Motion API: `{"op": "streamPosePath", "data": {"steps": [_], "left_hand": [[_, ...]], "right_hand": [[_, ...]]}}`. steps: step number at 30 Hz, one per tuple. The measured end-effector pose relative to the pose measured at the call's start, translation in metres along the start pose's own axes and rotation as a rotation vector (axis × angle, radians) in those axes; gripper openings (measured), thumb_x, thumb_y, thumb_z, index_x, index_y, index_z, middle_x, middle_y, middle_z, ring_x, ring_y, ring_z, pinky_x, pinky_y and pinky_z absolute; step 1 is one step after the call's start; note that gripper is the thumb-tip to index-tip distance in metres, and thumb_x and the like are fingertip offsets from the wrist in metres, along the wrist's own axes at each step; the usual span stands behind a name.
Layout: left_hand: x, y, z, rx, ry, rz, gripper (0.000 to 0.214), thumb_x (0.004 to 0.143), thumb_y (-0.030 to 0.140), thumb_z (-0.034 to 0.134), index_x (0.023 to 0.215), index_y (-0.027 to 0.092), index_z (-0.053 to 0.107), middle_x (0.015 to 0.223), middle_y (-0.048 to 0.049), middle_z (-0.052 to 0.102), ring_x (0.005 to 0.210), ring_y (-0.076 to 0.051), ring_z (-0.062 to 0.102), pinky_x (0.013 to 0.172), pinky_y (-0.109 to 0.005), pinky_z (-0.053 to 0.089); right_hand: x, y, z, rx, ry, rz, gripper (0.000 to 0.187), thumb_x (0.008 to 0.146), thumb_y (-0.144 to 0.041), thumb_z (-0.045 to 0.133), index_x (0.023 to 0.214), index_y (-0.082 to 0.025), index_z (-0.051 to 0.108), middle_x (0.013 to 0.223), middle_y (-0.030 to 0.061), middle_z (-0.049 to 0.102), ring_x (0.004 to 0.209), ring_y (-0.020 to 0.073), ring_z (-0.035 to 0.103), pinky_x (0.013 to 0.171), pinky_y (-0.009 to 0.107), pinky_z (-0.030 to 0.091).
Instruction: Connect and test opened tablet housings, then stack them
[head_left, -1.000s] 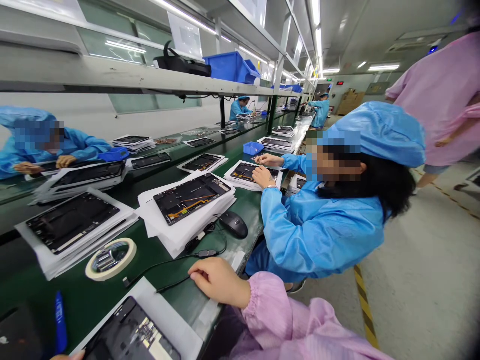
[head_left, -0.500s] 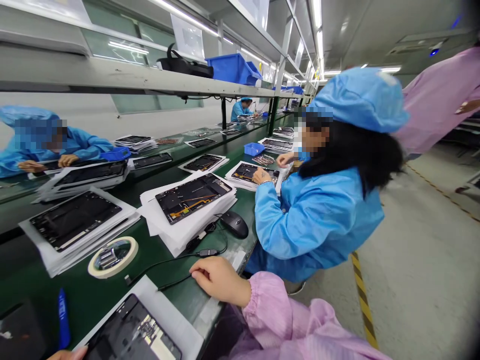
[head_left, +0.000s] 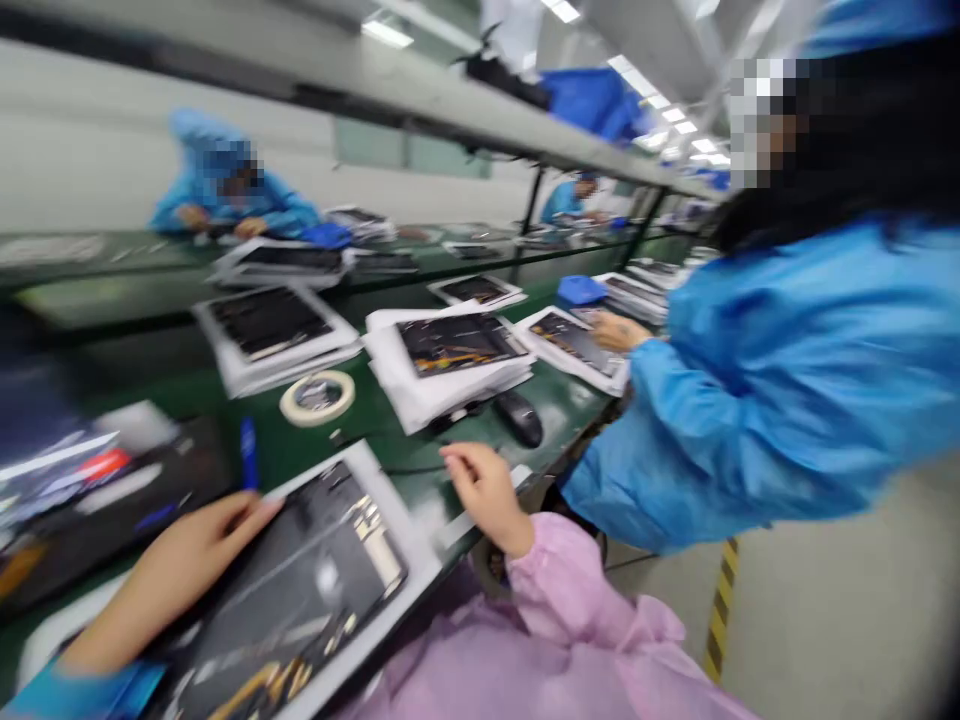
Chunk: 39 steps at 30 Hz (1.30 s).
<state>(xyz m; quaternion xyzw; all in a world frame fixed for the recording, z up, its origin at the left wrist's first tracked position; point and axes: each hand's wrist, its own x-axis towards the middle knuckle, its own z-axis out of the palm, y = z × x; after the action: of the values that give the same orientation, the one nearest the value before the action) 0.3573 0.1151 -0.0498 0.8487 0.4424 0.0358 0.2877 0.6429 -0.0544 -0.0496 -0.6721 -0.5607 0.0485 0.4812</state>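
Left hand at an opened device, right hand by a dark cable

A cream ring-shaped tape roll [head_left: 348, 393], left of the frame's centre, holds shiny silvery pieces [head_left: 319, 396] inside its opening. A small blue plastic tray [head_left: 581, 290] lies right of centre, and a large blue plastic bin [head_left: 589, 103] sits on the shelf in the upper right; the contents of both cannot be made out.

Motion blur softens much of the view. A dark object with a red patch [head_left: 105, 464] is smeared and cut off at the left edge. A co-worker in a blue smock [head_left: 787, 390] is cut off at the right.

The opened flat black device [head_left: 300, 575] lies on white sheets [head_left: 421, 558] in the lower left, running past the bottom edge. The left hand [head_left: 191, 555] rests at its left side, thumb extended along the edge; other fingers are partly hidden, so its grip cannot be told. The right hand [head_left: 487, 492], below centre, is loosely curled, fingertips at a thin dark cable [head_left: 412, 468]; whether they pinch it is unclear.
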Motion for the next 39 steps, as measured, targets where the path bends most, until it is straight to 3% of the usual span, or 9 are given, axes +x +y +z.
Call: {"op": "streamPosePath", "data": {"steps": [5,11,22,26,28,31,34,36,39], "left_hand": [[0.002,0.005,-0.01,-0.052,0.15,0.02,0.048,0.085,0.063,0.038,0.07,0.021,0.057,0.07,-0.0008,0.063,0.068,-0.019,0.056,0.062,-0.028,0.036],[0.003,0.004,-0.008,-0.033,0.185,0.05,0.046,0.088,0.058,0.04,0.071,0.019,0.058,0.072,-0.0032,0.063,0.066,-0.019,0.055,0.058,-0.028,0.031],[0.01,0.008,-0.006,-0.022,0.236,0.047,0.038,0.09,0.052,0.051,0.078,0.019,0.065,0.079,-0.0028,0.069,0.074,-0.019,0.062,0.061,-0.027,0.038],[-0.006,0.011,-0.034,0.042,0.499,0.058,0.031,0.09,0.048,0.054,0.094,0.02,0.065,0.093,-0.0056,0.069,0.09,-0.023,0.061,0.079,-0.032,0.044],[-0.02,-0.007,-0.065,0.086,0.772,-0.02,0.029,0.092,0.043,0.053,0.102,0.019,0.065,0.104,-0.0071,0.068,0.102,-0.024,0.058,0.092,-0.036,0.041],[-0.041,-0.059,-0.11,0.07,1.056,-0.439,0.028,0.089,0.033,0.057,0.111,0.016,0.064,0.115,-0.0095,0.064,0.114,-0.027,0.051,0.102,-0.039,0.037],[-0.048,-0.116,-0.128,-0.014,0.934,-0.711,0.036,0.079,0.033,0.069,0.11,0.015,0.066,0.114,-0.0126,0.063,0.114,-0.03,0.051,0.101,-0.04,0.038],[-0.044,-0.14,-0.125,-0.065,0.853,-0.706,0.032,0.078,0.034,0.07,0.104,0.017,0.068,0.112,-0.0114,0.064,0.113,-0.03,0.051,0.101,-0.039,0.039],[-0.035,-0.145,-0.116,-0.051,0.861,-0.676,0.025,0.08,0.035,0.067,0.098,0.018,0.068,0.113,-0.0098,0.064,0.115,-0.03,0.049,0.102,-0.039,0.038]], "right_hand": [[0.029,-0.029,0.005,-0.075,-0.32,-0.215,0.02,0.094,-0.025,0.049,0.103,-0.018,0.065,0.097,0.0059,0.069,0.087,0.017,0.062,0.083,0.032,0.048],[0.057,-0.054,0.029,-0.265,-0.601,-0.304,0.018,0.092,-0.021,0.047,0.094,-0.017,0.065,0.092,0.0055,0.068,0.087,0.0185,0.062,0.08,0.032,0.048],[0.076,0.019,0.058,-0.5,-0.463,-0.412,0.03,0.09,-0.035,0.041,0.095,-0.015,0.063,0.09,0.0123,0.064,0.085,0.0252,0.061,0.079,0.04,0.049],[0.073,0.023,0.059,-0.458,-0.451,-0.371,0.031,0.091,-0.038,0.041,0.096,-0.016,0.062,0.086,0.0101,0.064,0.08,0.0235,0.06,0.073,0.037,0.048],[0.073,0.025,0.059,-0.439,-0.449,-0.331,0.033,0.09,-0.041,0.042,0.098,-0.016,0.062,0.084,0.0093,0.063,0.079,0.0233,0.059,0.071,0.036,0.048],[0.075,0.029,0.06,-0.396,-0.459,-0.293,0.036,0.089,-0.044,0.043,0.1,-0.016,0.063,0.082,0.0084,0.062,0.078,0.0233,0.059,0.07,0.036,0.047],[0.076,0.033,0.061,-0.349,-0.471,-0.273,0.038,0.088,-0.046,0.044,0.1,-0.017,0.064,0.08,0.0079,0.061,0.075,0.0231,0.059,0.069,0.036,0.047],[0.077,0.035,0.06,-0.332,-0.47,-0.263,0.039,0.088,-0.048,0.044,0.101,-0.016,0.064,0.079,0.0078,0.061,0.074,0.0231,0.059,0.068,0.036,0.047],[0.076,0.036,0.059,-0.322,-0.474,-0.244,0.041,0.088,-0.05,0.044,0.101,-0.017,0.064,0.079,0.0074,0.062,0.073,0.0229,0.059,0.067,0.036,0.048]]}}
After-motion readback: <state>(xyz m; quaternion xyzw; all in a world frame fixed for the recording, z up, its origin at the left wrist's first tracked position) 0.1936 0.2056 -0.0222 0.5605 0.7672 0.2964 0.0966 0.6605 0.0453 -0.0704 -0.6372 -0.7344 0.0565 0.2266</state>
